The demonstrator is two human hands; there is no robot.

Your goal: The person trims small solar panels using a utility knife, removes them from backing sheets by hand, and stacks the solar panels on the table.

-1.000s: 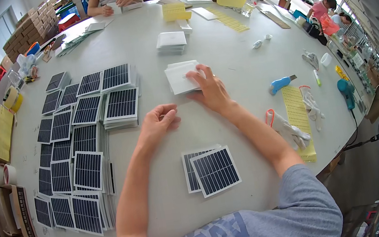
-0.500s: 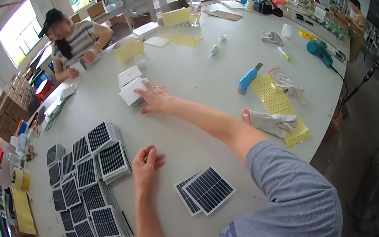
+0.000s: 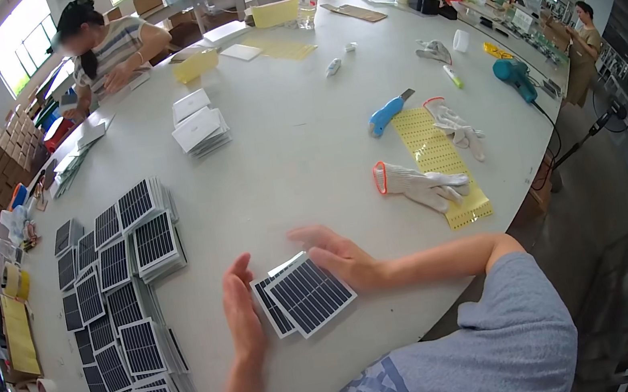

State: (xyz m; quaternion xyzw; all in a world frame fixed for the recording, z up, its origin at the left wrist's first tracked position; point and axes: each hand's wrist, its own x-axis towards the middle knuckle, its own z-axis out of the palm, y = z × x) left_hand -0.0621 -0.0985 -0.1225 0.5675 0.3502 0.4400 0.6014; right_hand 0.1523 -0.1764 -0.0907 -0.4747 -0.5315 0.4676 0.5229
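Both hands frame the panels: we see the left hand (image 3: pixel 241 308) upright at their left edge, its fingers straight and close together, and whether it touches them we can't tell. Our right hand (image 3: pixel 343 256) comes over the top right corner, palm down, fingers stretched out in a blur and thumb parted from them; we can't tell whether the thumb presses. Between the hands lie the panels (image 3: pixel 313 297), one overlapping another at a slant.

Just left of the left hand, piled panels (image 3: pixel 142 347) crowd that side. Beyond both hands, to the left, we've got white stacks (image 3: pixel 200 128). Past the right hand and forearm come gloves (image 3: pixel 422 184), one overlapping a yellow sheet (image 3: pixel 439 165), then a blue knife (image 3: pixel 387 114), a green marker (image 3: pixel 452 76) and a teal heat gun (image 3: pixel 514 79). Far ahead of the hands stands a bottle (image 3: pixel 308 2), with a co-worker (image 3: pixel 110 52) to its left.

Now our count: at least two panels between the hands, well over a dozen in the piles, though overlap hides the exact number; two white stacks, two orange-cuffed gloves, one sheet, one knife, one marker, one heat gun, one bottle.
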